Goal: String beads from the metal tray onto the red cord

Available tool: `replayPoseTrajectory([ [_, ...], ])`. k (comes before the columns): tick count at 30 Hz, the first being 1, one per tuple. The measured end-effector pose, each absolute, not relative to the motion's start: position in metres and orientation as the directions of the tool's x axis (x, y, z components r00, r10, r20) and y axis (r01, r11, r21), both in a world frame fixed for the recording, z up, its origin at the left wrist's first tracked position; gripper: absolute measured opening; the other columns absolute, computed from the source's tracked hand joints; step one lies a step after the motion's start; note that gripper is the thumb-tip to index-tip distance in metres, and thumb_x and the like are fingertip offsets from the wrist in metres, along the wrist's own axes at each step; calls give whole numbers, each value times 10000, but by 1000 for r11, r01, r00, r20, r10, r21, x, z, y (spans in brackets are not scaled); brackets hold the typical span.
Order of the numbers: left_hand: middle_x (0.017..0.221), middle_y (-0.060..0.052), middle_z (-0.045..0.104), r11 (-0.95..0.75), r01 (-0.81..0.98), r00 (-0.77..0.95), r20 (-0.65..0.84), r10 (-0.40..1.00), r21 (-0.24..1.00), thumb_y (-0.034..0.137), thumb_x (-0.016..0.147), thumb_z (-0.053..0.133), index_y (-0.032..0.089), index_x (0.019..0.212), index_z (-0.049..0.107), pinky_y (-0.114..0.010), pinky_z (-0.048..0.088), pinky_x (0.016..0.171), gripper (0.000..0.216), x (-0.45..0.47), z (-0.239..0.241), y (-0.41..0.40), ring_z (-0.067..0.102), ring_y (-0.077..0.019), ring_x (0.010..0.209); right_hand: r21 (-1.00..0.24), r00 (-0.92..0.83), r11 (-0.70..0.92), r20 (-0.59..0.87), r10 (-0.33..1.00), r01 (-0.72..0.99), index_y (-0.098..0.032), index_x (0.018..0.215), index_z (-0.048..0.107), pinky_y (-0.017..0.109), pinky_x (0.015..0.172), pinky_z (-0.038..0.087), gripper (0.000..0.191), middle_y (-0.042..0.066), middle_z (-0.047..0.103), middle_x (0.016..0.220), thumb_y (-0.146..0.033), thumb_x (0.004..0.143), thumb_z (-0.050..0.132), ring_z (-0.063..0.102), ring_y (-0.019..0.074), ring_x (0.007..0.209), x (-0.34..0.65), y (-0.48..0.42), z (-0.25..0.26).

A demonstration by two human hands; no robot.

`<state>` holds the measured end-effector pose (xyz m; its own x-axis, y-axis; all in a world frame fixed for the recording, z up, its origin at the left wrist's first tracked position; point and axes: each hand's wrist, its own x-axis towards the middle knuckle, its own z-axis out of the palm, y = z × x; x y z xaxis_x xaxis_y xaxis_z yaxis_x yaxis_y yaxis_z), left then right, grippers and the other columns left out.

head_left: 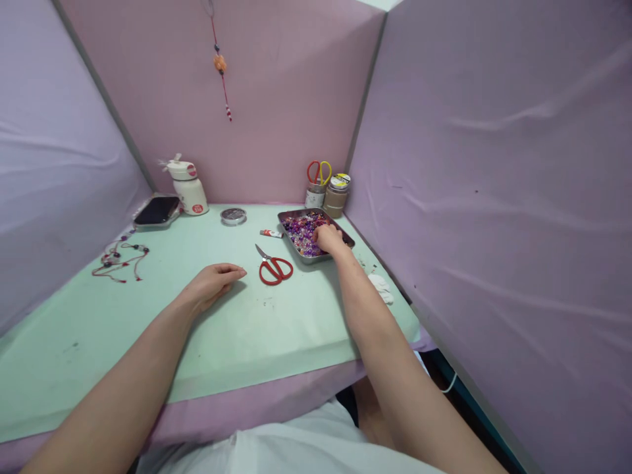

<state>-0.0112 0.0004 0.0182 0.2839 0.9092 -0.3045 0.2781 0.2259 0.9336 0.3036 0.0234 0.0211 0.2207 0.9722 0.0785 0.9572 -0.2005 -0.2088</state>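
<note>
My right hand [328,238] reaches into a metal tray [316,259] of purple, pink and clear beads [302,232]. Its fingers are bent down among the beads, closed at the tips, and whatever they grip is hidden. My left hand [214,283] lies on the green tabletop with thumb and fingers pressed together; anything between them is too small to make out. Red-handled scissors [276,270] lie between my hands with their blades partly apart. A small red-and-white tube [271,234] lies just left of the tray.
At the back stand a white bottle [191,192], a phone [158,211], a round clear case [233,216], a cup of scissors [315,196] and a lidded jar [337,199]. A beaded red cord [116,259] lies left; a beaded string [220,64] hangs on the pink partition.
</note>
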Motion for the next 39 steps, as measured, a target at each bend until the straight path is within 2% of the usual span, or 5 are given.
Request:
replayPoseTrajectory([
  [12, 589, 27, 553, 209, 300, 274, -294, 916, 931, 407, 509, 806, 153, 787, 670, -193, 299, 400, 400, -9, 22, -3, 358, -43, 429, -238, 239, -190, 194, 951, 953, -219, 961, 657, 433, 947, 349, 277, 79, 670, 1045, -139, 827, 428, 569, 234, 1034, 300, 28, 21],
  [21, 537, 38, 517, 216, 306, 265, -301, 916, 927, 388, 490, 815, 152, 769, 666, -195, 280, 391, 394, -7, 24, -4, 349, -45, 416, -629, -26, -7, -43, 999, 778, -181, 1023, 648, 220, 741, 483, 264, 39, 711, 935, -187, 848, 451, 637, 133, 762, 312, 27, 27],
  [26, 578, 31, 533, 216, 306, 289, -307, 907, 927, 416, 481, 818, 147, 759, 662, -201, 288, 402, 418, -7, 24, -3, 354, -45, 432, -359, 271, -214, 118, 955, 909, -113, 1102, 617, 300, 921, 427, 319, 149, 641, 1150, -249, 873, 441, 588, 241, 1071, 343, 43, 24],
  [34, 579, 28, 538, 207, 283, 281, -287, 916, 936, 397, 478, 814, 148, 753, 661, -199, 279, 397, 401, -8, 22, -3, 358, -47, 433, -252, 136, -104, 111, 985, 962, -35, 1346, 391, 356, 1119, 201, 603, 211, 333, 1460, -384, 865, 494, 281, 280, 1372, 351, 63, 4],
  [39, 529, 45, 491, 213, 277, 282, -291, 914, 937, 395, 491, 807, 147, 748, 657, -200, 245, 394, 387, -8, 25, -5, 330, -44, 415, -295, 113, -105, 10, 993, 950, -17, 1414, 259, 336, 1142, 148, 778, 216, 209, 1514, -525, 860, 460, 184, 271, 1415, 341, 69, -7],
])
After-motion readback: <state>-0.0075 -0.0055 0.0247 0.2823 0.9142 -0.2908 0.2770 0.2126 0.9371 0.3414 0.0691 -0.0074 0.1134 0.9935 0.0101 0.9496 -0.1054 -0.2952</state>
